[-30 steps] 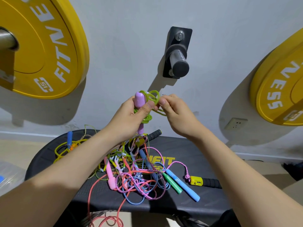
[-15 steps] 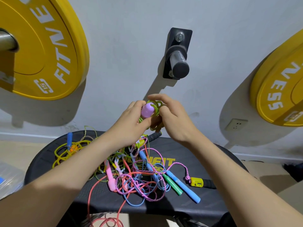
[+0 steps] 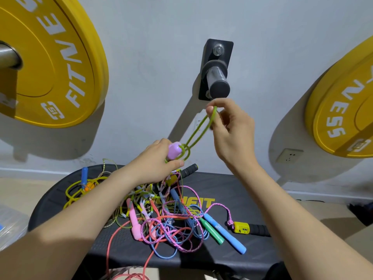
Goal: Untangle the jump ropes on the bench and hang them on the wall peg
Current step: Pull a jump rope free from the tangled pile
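My left hand [image 3: 156, 160] grips a purple jump-rope handle [image 3: 174, 150] wound with green rope, above the bench. My right hand [image 3: 230, 130] pinches a loop of that green rope [image 3: 198, 128] and holds it stretched up, just below the black wall peg [image 3: 219, 85]. A tangle of jump ropes [image 3: 167, 219] in pink, blue, red and yellow lies on the black bench [image 3: 242, 190], with pink, green and blue handles [image 3: 224, 233] sticking out.
Yellow weight plates hang on the wall at left [image 3: 50, 63] and right [image 3: 343, 110]. A yellow-and-black handle [image 3: 248, 228] lies at the bench's right. A yellow rope with a blue handle [image 3: 84, 176] sits at the bench's left end. A wall socket [image 3: 289, 156] is low right.
My right hand has pulled a green loop away from the handle, up and right toward the peg. My left hand has dropped slightly with the purple handle.
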`<control>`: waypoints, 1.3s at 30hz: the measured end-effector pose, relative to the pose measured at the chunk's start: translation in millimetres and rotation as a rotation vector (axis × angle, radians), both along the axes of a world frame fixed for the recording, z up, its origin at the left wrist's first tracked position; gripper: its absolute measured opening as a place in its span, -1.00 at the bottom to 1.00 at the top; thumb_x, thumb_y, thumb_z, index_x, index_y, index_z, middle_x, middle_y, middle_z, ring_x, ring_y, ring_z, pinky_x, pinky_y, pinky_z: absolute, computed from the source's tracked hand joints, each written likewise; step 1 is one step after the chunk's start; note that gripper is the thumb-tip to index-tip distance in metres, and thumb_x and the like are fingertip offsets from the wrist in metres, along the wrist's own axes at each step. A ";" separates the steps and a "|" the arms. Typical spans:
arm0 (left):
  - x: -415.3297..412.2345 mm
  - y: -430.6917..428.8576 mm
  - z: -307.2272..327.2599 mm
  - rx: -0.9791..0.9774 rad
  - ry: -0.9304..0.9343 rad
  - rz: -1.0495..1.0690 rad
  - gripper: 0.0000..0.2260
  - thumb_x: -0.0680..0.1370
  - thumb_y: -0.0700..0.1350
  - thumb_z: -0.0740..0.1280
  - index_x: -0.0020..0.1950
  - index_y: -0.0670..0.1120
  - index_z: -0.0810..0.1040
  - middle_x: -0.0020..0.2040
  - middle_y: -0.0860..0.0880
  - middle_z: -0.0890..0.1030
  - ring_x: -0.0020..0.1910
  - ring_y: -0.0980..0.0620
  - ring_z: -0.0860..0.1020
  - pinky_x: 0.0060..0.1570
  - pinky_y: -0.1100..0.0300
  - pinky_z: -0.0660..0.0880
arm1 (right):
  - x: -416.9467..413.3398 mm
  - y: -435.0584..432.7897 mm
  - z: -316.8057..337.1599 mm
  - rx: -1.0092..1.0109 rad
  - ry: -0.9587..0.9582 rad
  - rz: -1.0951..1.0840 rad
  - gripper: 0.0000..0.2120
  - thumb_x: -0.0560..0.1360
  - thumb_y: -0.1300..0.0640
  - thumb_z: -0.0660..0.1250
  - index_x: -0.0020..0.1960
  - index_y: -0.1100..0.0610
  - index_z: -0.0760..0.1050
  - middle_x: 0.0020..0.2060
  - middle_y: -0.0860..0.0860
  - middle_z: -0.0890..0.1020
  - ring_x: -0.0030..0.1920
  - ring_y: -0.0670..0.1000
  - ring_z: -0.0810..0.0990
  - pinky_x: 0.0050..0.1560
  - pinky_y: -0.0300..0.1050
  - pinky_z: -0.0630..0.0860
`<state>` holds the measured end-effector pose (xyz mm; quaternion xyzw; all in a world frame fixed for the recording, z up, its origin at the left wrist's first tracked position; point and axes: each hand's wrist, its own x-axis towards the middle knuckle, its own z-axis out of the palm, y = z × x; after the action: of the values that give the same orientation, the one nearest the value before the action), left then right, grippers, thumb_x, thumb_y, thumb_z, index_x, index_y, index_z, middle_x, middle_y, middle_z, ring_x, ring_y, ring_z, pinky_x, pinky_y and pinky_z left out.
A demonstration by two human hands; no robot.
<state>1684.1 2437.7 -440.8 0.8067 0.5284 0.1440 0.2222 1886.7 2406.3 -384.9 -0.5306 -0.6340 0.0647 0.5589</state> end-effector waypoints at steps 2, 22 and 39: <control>1.5 1.1 -4.0 -0.055 -0.060 0.040 -0.62 0.55 0.21 0.46 0.09 -0.01 0.42 0.00 0.02 0.53 0.00 -0.04 0.54 -0.12 0.07 0.45 | -3.2 -5.7 2.7 -0.059 0.141 0.164 -0.87 0.70 0.20 0.24 0.05 0.04 0.53 -0.40 0.11 0.59 -0.42 0.11 0.66 -0.36 -0.08 0.55; 49.6 7.7 26.5 -0.121 -0.845 -0.134 -0.93 0.70 -0.12 0.36 0.12 -0.04 0.64 0.09 0.05 0.76 0.19 0.08 0.68 0.21 0.16 0.52 | 15.0 8.7 23.9 0.058 -0.097 0.164 -0.86 0.76 0.10 0.19 0.11 0.13 0.48 -0.35 -0.02 0.57 -0.37 0.03 0.55 -0.28 0.04 0.53; 101.1 49.6 98.3 0.394 -0.941 0.283 -0.92 0.64 -0.13 0.38 0.04 -0.01 0.68 -0.16 0.09 0.72 -0.16 0.08 0.73 -0.07 -0.05 0.71 | 42.2 44.9 38.9 0.186 -0.061 -0.124 -0.61 0.53 0.38 0.21 0.25 0.16 0.65 0.04 0.04 0.71 0.04 0.01 0.68 0.13 -0.08 0.57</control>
<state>1785.2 2487.3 -342.5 0.6019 0.4381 0.6159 0.2578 1928.9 2451.1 -346.0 -0.5163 -0.6200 -0.0454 0.5891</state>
